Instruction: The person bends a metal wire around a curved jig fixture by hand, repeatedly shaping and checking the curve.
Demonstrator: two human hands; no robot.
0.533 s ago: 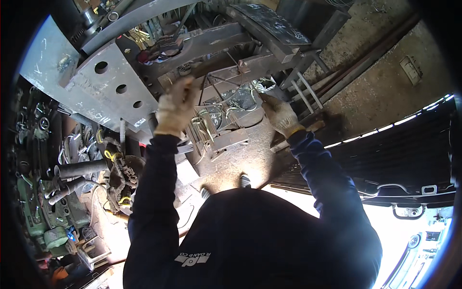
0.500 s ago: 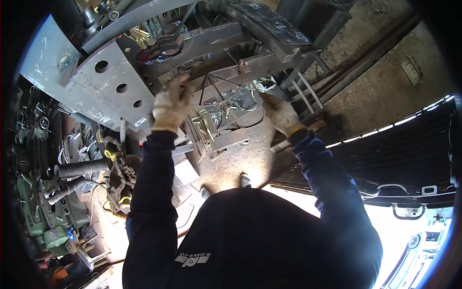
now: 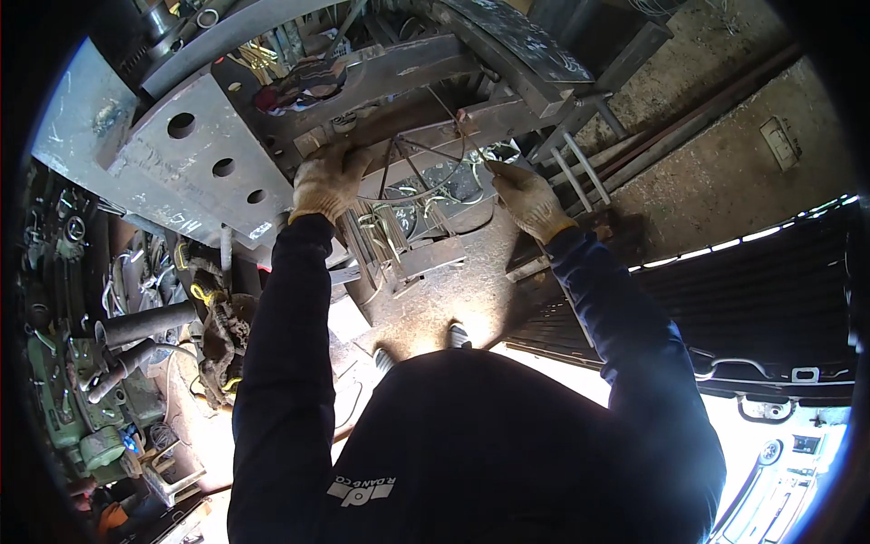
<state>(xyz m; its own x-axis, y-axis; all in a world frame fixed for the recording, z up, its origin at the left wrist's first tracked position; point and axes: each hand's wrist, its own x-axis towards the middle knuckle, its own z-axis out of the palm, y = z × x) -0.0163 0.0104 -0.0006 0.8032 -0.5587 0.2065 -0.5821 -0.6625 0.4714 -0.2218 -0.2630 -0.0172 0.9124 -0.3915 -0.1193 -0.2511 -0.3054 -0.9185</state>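
Note:
My left hand, in a pale work glove, is down at the steel beam, by the left end of a half-round metal frame with thin spokes. Its fingers are bent together; whatever lies under them is hidden. My right hand, gloved too, is closed on a thin metal rod. One end of the rod slants up past the frame's right end and over the beam. A thin straight line along my right forearm looks like its other end.
To the left stands a steel plate with round holes. Below the frame is a small rack of metal bars. Tools and a green machine crowd the far left. A dark ribbed shutter stands at right.
My left hand has come down from a raised, looser pose to the beam beside the frame's left end. My right hand shifted slightly, still with the rod.

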